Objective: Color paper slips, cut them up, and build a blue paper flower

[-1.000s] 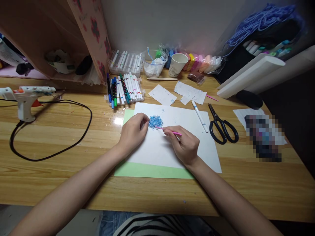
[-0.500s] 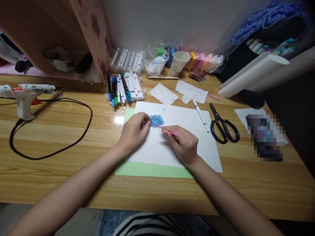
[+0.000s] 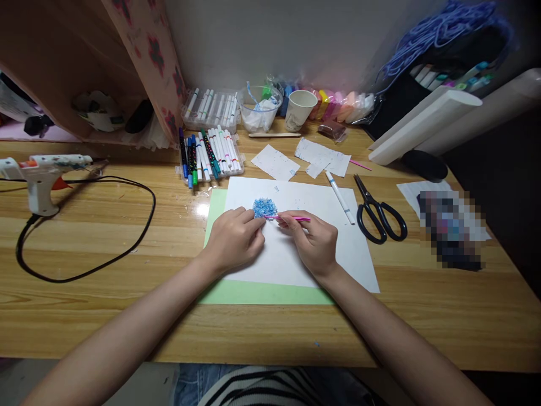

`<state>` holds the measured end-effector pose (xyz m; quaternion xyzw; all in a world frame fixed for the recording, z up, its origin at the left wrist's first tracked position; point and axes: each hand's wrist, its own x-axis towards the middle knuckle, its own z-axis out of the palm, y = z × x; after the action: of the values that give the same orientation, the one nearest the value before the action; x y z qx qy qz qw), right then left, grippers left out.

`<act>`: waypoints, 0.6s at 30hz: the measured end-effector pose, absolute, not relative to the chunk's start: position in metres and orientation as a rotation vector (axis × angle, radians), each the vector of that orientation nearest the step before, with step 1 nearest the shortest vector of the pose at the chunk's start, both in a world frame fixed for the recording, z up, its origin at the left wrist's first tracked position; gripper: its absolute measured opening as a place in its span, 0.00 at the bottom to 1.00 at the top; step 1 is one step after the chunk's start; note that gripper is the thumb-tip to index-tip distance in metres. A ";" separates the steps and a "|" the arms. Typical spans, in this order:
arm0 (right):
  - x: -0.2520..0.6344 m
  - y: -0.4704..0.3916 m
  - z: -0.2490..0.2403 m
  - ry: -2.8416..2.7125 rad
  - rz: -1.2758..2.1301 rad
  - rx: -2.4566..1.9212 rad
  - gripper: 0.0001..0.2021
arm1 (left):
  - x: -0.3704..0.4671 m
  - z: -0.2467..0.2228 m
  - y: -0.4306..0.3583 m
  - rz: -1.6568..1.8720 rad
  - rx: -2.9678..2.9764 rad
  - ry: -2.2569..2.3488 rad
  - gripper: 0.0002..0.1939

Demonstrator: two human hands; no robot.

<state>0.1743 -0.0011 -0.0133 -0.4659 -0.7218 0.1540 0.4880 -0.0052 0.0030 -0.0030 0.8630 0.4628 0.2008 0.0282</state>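
Note:
My right hand [image 3: 310,239] pinches a thin pink stick [image 3: 291,218], which lies nearly level with its tip pointing left. That tip reaches the lower edge of a small heap of blue and white bits [image 3: 264,207] on a white sheet of paper [image 3: 291,265]. My left hand [image 3: 234,237] rests on the sheet just left of and below the heap. Its index fingertip is at the stick's tip, the thumb stands apart, and no held object shows. Under the white sheet lies a green sheet [image 3: 262,293].
Right of the heap lie a capped marker [image 3: 340,197] and black-handled scissors [image 3: 380,217]. Behind are paper scraps [image 3: 275,163], a box of markers [image 3: 211,155], a plastic bowl [image 3: 258,115] and a paper cup [image 3: 300,110]. A corded glue gun [image 3: 42,180] stands left.
My left hand has turned, its index finger now at the stick's tip and its thumb lower. The pink stick has swung from slanting to nearly level. The whole view has shifted slightly.

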 end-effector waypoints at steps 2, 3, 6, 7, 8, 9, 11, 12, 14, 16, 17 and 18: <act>0.175 -0.001 -0.013 -1.742 0.359 -1.139 0.08 | -0.005 -0.003 0.003 0.586 2.664 1.436 0.11; 0.175 -0.001 -0.013 -1.744 0.347 -1.141 0.08 | -0.005 -0.003 0.003 0.578 2.663 1.436 0.11; 0.176 -0.001 -0.012 -1.773 0.324 -1.136 0.09 | -0.005 -0.003 0.002 0.586 2.670 1.425 0.11; 0.176 -0.001 -0.012 -1.787 0.320 -1.132 0.09 | -0.006 -0.003 0.002 0.598 2.672 1.419 0.11; 0.176 -0.001 -0.012 -1.800 0.314 -1.126 0.08 | -0.006 -0.002 0.002 0.613 2.674 1.416 0.11; 0.176 -0.001 -0.012 -1.813 0.311 -1.119 0.08 | -0.006 -0.002 0.002 0.630 2.675 1.414 0.11; 0.175 -0.001 -0.012 -1.828 0.314 -1.098 0.07 | -0.006 -0.001 0.002 0.658 2.669 1.415 0.10; 0.175 -0.001 -0.012 -1.834 0.319 -1.087 0.07 | -0.006 -0.001 0.002 0.670 2.662 1.417 0.10; 0.175 -0.001 -0.012 -1.847 0.327 -1.071 0.07 | -0.006 -0.001 0.003 0.697 2.631 1.435 0.10; 0.175 0.000 -0.011 -1.868 0.320 -1.062 0.07 | -0.007 -0.002 0.004 0.738 2.566 1.477 0.10; 0.175 0.000 -0.011 -1.887 0.305 -1.056 0.07 | -0.007 -0.003 0.004 0.762 2.522 1.505 0.10; 0.175 0.000 -0.011 -1.915 0.280 -1.046 0.07 | -0.008 -0.004 0.005 0.786 2.472 1.535 0.10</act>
<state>0.1750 -0.0004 -0.0108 -0.4239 -0.7757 0.1135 0.4536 -0.0076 0.0047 -0.0036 0.8185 0.5082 0.2604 0.0639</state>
